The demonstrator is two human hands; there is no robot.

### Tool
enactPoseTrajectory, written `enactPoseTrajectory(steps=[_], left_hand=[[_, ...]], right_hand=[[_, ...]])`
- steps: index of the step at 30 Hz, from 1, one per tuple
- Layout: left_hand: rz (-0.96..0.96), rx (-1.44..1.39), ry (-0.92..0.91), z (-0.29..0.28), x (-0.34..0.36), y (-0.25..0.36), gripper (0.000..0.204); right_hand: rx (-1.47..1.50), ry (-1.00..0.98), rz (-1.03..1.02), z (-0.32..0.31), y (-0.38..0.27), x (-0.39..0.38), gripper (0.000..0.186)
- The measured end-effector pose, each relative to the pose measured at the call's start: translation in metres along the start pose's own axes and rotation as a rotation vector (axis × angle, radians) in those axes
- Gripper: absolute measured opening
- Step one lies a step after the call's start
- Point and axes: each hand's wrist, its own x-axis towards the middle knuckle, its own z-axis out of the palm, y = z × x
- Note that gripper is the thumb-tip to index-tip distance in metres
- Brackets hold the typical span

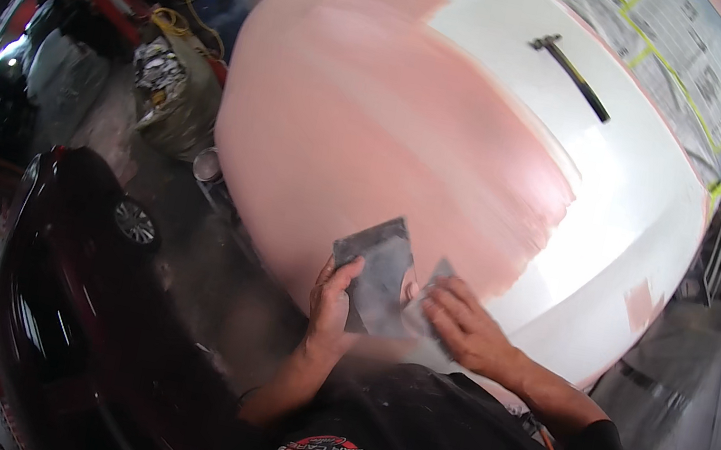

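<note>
Your left grip point(330, 302) is clamped on the left edge of a grey board point(378, 276), the thumb lying over its face, in front of your chest and above the near edge of the hood point(316, 92). Your right grip point(463, 325) is closed on a small grey spreader point(444, 272), fingers laid across it, just beside the board's right edge; a dab of pink paste point(409, 287) shows there between the two. Blur hides whether spreader and board touch. Ahead of you, the hood is coated pink across its left and middle, with bare white to the right and a small pink patch point(643, 305) near its right edge. A hammer point(572, 77) lies on the white, well apart from your hands. Past it, masking sheets point(682, 41) with yellow-green tape cover the glass. To your left stands a dark red car point(73, 271).
</note>
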Motion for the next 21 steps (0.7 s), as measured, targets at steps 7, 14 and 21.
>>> enactPoseTrajectory(steps=[7, 14, 21], left_hand=[[0.309, 0.39, -0.115, 0.003, -0.02, 0.01, 0.029], [0.685, 0.555, 0.16, -0.013, 0.002, 0.006, 0.036], [0.792, 0.267, 0.564, -0.119, 0.054, 0.032, 0.052]], right_hand=[[0.047, -0.046, 0.163, -0.051, 0.013, 0.025, 0.063], [0.072, -0.328, -0.002, -0.017, 0.014, 0.054, 0.07], [-0.272, -0.087, 0.028, 0.007, 0.175, 0.188, 0.07]])
